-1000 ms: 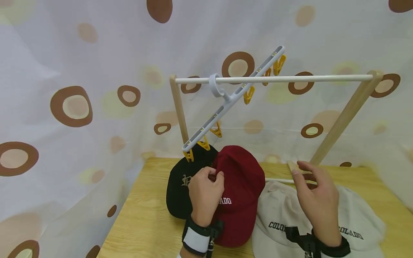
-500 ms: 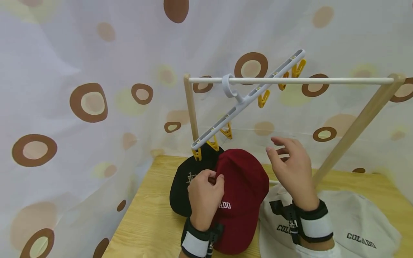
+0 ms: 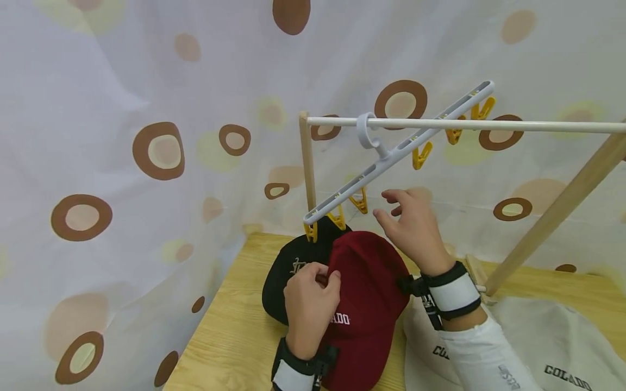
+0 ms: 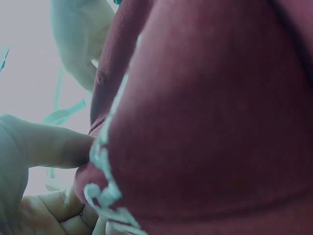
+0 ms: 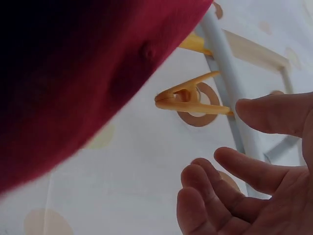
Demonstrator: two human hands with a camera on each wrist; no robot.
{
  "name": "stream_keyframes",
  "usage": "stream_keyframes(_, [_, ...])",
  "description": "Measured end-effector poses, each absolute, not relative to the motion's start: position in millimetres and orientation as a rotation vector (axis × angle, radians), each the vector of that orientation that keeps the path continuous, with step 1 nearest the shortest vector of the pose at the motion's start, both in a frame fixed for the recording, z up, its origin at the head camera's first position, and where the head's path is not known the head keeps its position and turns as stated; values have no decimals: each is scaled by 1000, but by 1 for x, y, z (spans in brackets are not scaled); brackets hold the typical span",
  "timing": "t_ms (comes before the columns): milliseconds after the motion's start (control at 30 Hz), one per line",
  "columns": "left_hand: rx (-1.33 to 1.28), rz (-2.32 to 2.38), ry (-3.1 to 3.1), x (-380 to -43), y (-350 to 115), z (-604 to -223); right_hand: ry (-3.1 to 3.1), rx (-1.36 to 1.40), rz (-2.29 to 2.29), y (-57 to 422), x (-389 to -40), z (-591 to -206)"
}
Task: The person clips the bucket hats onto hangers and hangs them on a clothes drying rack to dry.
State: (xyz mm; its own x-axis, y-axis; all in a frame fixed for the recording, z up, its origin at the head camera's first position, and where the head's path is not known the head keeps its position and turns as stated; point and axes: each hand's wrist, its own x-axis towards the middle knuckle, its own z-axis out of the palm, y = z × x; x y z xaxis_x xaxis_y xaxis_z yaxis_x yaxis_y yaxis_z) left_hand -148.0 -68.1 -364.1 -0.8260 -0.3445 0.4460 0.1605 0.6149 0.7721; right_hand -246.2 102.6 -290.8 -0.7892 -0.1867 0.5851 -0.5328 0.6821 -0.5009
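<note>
My left hand (image 3: 310, 298) pinches the left side of a dark red baseball cap (image 3: 367, 304) with white lettering; the left wrist view shows thumb and fingers gripping the red cloth (image 4: 205, 117). Raised above the red cap, my right hand (image 3: 413, 225) holds nothing, its thumb and fingers apart. Just beyond its fingertips hangs a yellow clip (image 3: 359, 202) on a white hanger (image 3: 386, 157); the right wrist view has a yellow clip (image 5: 190, 98) near the thumb. Behind the red cap is a black cap (image 3: 303, 266), with more yellow clips hanging over it.
The hanger hooks over a white rod (image 3: 513, 126) on a wooden frame (image 3: 557, 212). Beige caps (image 3: 552, 342) lie at the right on the wooden table (image 3: 230, 320), partly under my right forearm. A patterned curtain (image 3: 146, 244) stands behind.
My right hand has moved left and up from over the beige caps to near the hanger's clips. My left hand keeps its grip on the red cap. The head view has turned left.
</note>
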Motion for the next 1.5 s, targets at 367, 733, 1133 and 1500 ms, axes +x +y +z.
stream_keyframes(367, [147,-1142,-2258,-145,-79,-367,-2515,643,829,82,-277,-285])
stream_keyframes(733, [188,-1130,-2280,-141,-86,-363,-2434,597,805,58,-275,-287])
stream_keyframes(1133, [194,-1104,-2287,-139,-88,-360,-2349,499,635,43,-279,-296])
stream_keyframes(1500, [182,-1113,-2297,-141,-90,-359,-2306,518,442,42,-275,-288])
